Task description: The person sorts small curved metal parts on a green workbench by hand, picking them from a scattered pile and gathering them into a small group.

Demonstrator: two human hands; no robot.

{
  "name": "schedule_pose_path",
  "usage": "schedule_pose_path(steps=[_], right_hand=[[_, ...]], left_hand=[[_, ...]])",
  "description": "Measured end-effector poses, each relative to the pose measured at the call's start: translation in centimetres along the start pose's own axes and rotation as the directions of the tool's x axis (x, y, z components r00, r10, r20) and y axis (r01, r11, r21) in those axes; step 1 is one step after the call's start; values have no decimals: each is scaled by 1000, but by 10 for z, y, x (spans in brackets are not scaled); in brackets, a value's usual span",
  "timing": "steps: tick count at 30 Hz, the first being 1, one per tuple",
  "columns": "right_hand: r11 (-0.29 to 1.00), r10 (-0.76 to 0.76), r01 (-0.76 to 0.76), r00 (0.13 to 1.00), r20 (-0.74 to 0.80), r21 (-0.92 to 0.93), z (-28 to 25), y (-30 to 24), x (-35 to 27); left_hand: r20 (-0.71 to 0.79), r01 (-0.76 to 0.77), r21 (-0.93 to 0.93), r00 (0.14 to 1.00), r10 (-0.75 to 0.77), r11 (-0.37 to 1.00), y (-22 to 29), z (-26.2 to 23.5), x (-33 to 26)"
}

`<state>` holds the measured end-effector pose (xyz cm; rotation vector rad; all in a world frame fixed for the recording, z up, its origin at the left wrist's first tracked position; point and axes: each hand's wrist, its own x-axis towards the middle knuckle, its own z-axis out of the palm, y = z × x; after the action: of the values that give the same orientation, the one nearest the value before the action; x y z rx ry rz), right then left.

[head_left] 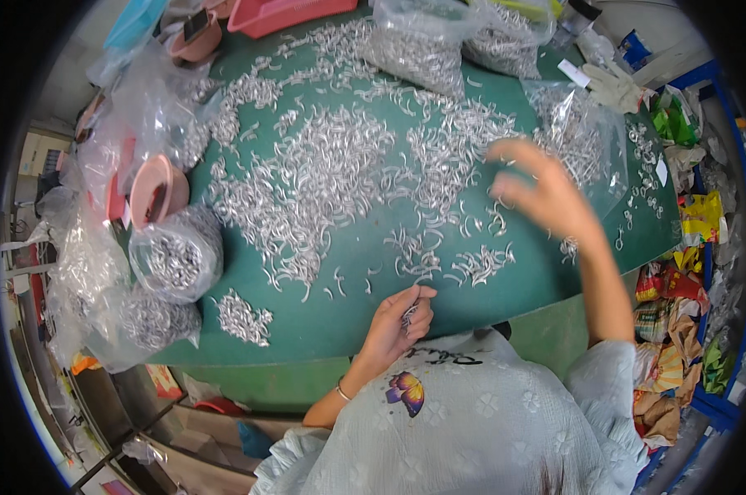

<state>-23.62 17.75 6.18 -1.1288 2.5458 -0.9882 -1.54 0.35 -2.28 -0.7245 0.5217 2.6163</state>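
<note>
Small curved silver metal pieces (327, 161) lie in a wide loose spread over the green table (323, 330). Near the front edge my left hand (401, 325) is closed, with a few of the curved metal pieces showing between its fingers. Just beyond it lie two little clusters of the same pieces. Over the right part of the spread, my right hand (546, 191) is smeared by motion. Its thumb and fingers are apart, and nothing shows between them. A separate small heap of metal pieces (242, 318) sits at the front left.
Clear plastic bags filled with metal pieces stand at the left (177, 256), at the far side (418, 49) and at the right (583, 136). A pink bowl (158, 190) is at the left, a red tray (286, 12) at the back. Blue shelving (723, 404) with colourful packages borders the right.
</note>
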Motion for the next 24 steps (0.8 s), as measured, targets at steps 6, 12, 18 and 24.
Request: schedule_pose_path(steps=[6, 12, 18, 24], right_hand=[[978, -186, 194, 978, 96, -79, 123, -43, -54], [966, -234, 234, 972, -12, 110, 137, -38, -75], [962, -20, -44, 973, -229, -269, 134, -30, -31], [781, 383, -264, 918, -99, 566, 111, -26, -51]], left_hand=[[-32, 89, 42, 996, -88, 995, -14, 5, -14], [-51, 17, -10, 999, -18, 1000, -16, -6, -24], [-20, 23, 5, 1000, -23, 1000, -20, -4, -24], [-12, 13, -25, 1000, -14, 1000, -19, -10, -29]])
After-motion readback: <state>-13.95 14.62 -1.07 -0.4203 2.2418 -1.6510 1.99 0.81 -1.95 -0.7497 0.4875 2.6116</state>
